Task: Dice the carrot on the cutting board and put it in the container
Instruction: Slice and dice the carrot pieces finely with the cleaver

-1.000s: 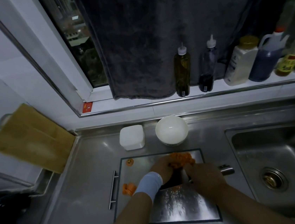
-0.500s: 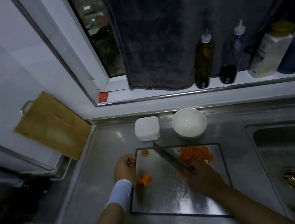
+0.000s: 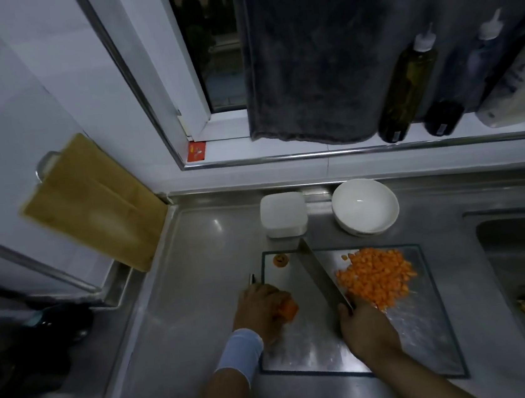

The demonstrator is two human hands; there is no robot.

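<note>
While the left hand (image 3: 259,309) curls its fingers over a chunky orange carrot piece (image 3: 289,311) near the left edge of the shiny flat metal cutting board (image 3: 417,338), the right hand (image 3: 369,329) wraps tight round the handle of a big steel knife (image 3: 319,277). The handle is hidden inside that hand. The long blade points away from the person, slanting to the left, and its tip comes close to the white square box with a lid (image 3: 283,214). I cannot tell if the blade touches the board.

A heap of small orange carrot cubes (image 3: 376,276) lies on the far right part of the board, just to the right of the blade. A little round carrot end (image 3: 280,260) sits alone at the far left corner of the board. The left wrist wears a white wristband (image 3: 239,353).

The board lies on the grey steel tabletop (image 3: 199,287). Behind the board, the box stands next to a round white bowl (image 3: 365,206), and the two are apart. A steel sink (image 3: 524,267) is to the right.

A brown wooden board (image 3: 91,205) leans on the white wall at the left. A dark grey cloth (image 3: 320,61) hangs over the window ledge. A tall bottle of yellow oil (image 3: 405,84), a dark bottle (image 3: 447,112) and a white bottle (image 3: 517,88) stand on the ledge beside the cloth.
</note>
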